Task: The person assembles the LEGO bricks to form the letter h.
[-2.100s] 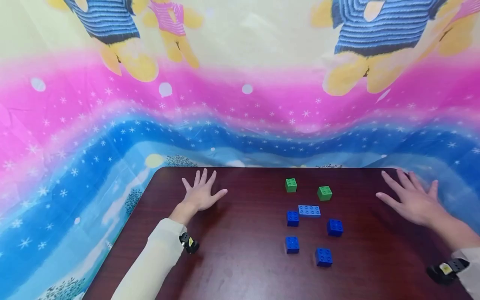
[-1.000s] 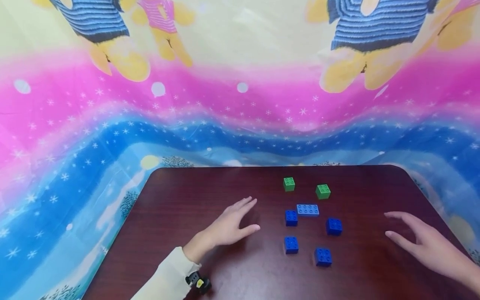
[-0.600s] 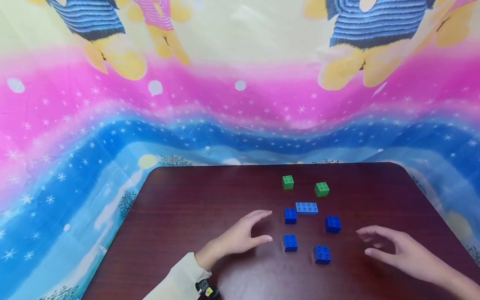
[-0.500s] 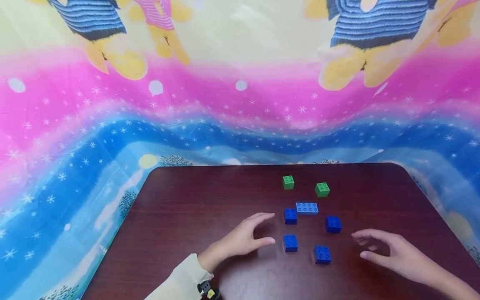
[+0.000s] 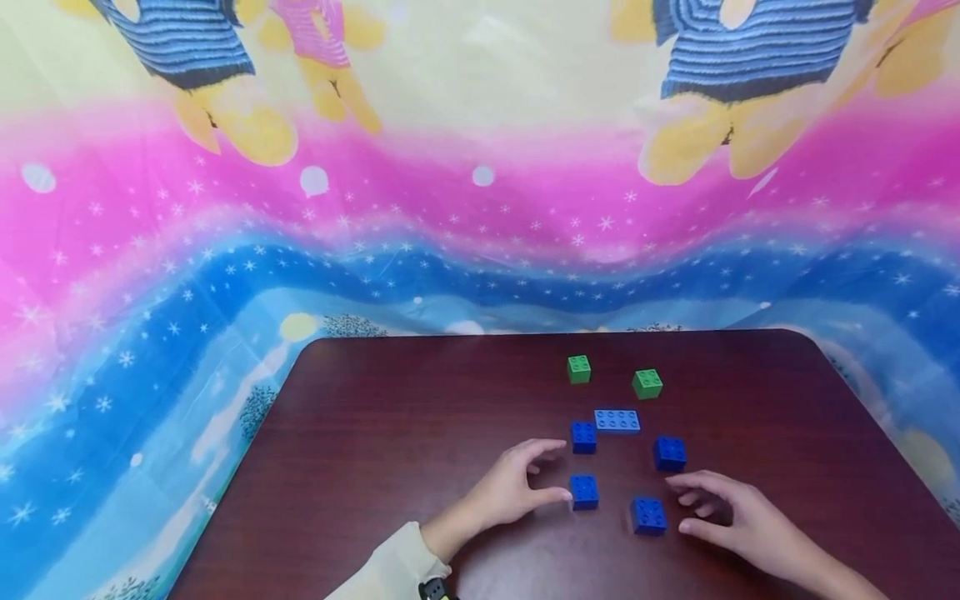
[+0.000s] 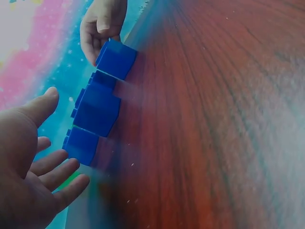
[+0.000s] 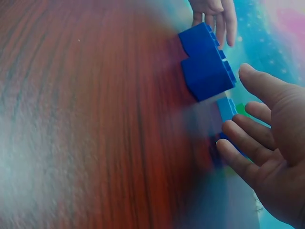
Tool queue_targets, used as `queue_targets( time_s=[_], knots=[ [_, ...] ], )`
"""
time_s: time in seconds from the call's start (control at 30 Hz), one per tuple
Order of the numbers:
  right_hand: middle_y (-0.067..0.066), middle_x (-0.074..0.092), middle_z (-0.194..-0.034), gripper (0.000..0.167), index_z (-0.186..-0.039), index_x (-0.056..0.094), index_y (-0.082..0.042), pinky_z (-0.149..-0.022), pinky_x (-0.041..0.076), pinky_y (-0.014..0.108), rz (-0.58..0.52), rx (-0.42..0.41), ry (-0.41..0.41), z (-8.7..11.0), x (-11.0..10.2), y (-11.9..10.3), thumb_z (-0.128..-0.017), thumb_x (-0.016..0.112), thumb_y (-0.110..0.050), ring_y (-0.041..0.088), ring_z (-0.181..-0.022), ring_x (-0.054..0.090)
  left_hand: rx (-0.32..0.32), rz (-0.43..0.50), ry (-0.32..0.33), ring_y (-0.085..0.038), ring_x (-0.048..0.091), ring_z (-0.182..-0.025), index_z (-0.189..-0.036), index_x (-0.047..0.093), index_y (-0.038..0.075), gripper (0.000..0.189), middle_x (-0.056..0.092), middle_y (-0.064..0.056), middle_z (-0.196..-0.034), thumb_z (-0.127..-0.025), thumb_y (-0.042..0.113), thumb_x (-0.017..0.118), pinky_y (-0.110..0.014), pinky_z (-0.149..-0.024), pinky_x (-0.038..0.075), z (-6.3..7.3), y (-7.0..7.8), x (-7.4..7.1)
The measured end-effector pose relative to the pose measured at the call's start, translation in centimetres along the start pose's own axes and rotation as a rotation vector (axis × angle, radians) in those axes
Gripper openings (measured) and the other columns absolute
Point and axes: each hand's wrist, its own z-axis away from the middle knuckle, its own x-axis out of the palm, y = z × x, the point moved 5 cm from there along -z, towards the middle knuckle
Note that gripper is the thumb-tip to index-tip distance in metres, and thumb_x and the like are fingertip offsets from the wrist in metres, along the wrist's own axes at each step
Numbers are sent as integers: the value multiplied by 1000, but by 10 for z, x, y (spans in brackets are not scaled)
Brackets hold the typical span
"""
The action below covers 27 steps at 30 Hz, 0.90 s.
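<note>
My left hand (image 5: 512,490) has its thumb and fingers spread apart, the thumb tip right at the left edge of the near-left dark blue brick (image 5: 584,492). Its fingertips come up beside the dark blue brick (image 5: 582,437) behind that one. On the other side, my right hand (image 5: 738,518) is loosely bent and holds nothing. Its thumb lies just right of the near-right dark blue brick (image 5: 648,517), and its fingertips are just in front of another dark blue brick (image 5: 670,454). Both wrist views show the hands facing each other across the blue bricks (image 6: 97,112).
A long light blue brick (image 5: 617,421) lies behind the dark blue ones. Farther back stand two green bricks (image 5: 579,369), set apart. The dark brown table (image 5: 360,433) ends at a printed cloth backdrop (image 5: 480,242).
From wide apart at the table's sides, both hands have come inward and nearer, to either side of the dark blue bricks. The fingers have gone from splayed to relaxed. The bricks stay put.
</note>
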Motion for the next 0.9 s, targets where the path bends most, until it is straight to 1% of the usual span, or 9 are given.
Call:
queue_targets(
  time_s=[0.13, 0.23, 0.33, 0.4, 0.5, 0.6, 0.73, 0.9],
  knots=[
    [23, 63, -125, 50, -136, 59, 1, -74, 59, 26, -15, -35, -23, -3, 7, -1, -93, 76, -19, 12, -97, 67, -9, 38, -1, -19, 63, -120, -142, 56, 6, 62, 63, -8, -137, -88, 25, 82, -25, -92, 55, -1, -2, 6],
    [23, 63, -126, 52, -135, 60, 0, -74, 59, 26, -7, -36, -18, -6, 11, -3, -92, 77, -23, 9, -98, 67, -18, 65, -5, -19, 63, -120, -141, 57, 5, 61, 62, -8, -137, -88, 23, 82, -26, -93, 54, -4, -3, 11],
    [20, 64, -124, 54, -135, 60, -1, -73, 59, 26, 0, -21, -15, -8, 14, -4, -91, 78, -27, 7, -96, 66, -17, 94, -11, -21, 63, -119, -139, 58, 3, 60, 63, -10, -136, -87, 20, 83, -26, -94, 54, -6, -1, 15],
    [17, 65, -122, 55, -135, 61, -2, -72, 59, 26, -1, -11, -19, -9, 17, -5, -91, 78, -29, 5, -95, 65, -3, 110, -12, -22, 64, -118, -138, 58, 1, 60, 64, -13, -134, -86, 17, 84, -26, -94, 54, -7, 1, 18],
    [12, 67, -119, 54, -134, 62, -4, -70, 57, 26, 3, -16, -20, -11, 21, -5, -90, 78, -32, 4, -92, 64, 11, 124, -7, -23, 65, -116, -135, 59, -1, 59, 66, -14, -131, -84, 13, 86, -25, -92, 54, -9, 3, 22],
    [7, 67, -117, 50, -130, 65, -5, -68, 56, 26, 19, -50, 0, -12, 23, -6, -90, 79, -32, 4, -90, 63, 18, 130, -6, -20, 66, -114, -133, 61, -1, 58, 68, -14, -128, -83, 11, 86, -23, -89, 55, -11, 4, 25],
    [1, 68, -115, 44, -127, 67, -8, -66, 55, 26, 25, -74, 16, -12, 24, -6, -90, 79, -30, 3, -88, 62, 13, 131, -19, -10, 65, -111, -131, 63, 0, 56, 70, -12, -125, -82, 11, 87, -21, -88, 55, -12, 2, 30],
    [-2, 69, -111, 38, -123, 70, -11, -64, 54, 25, 43, -104, 52, -11, 25, -6, -90, 80, -25, 5, -84, 62, 4, 111, -19, -2, 62, -104, -126, 67, 5, 51, 71, -7, -122, -81, 13, 88, -19, -87, 54, -9, -2, 34]
  ],
)
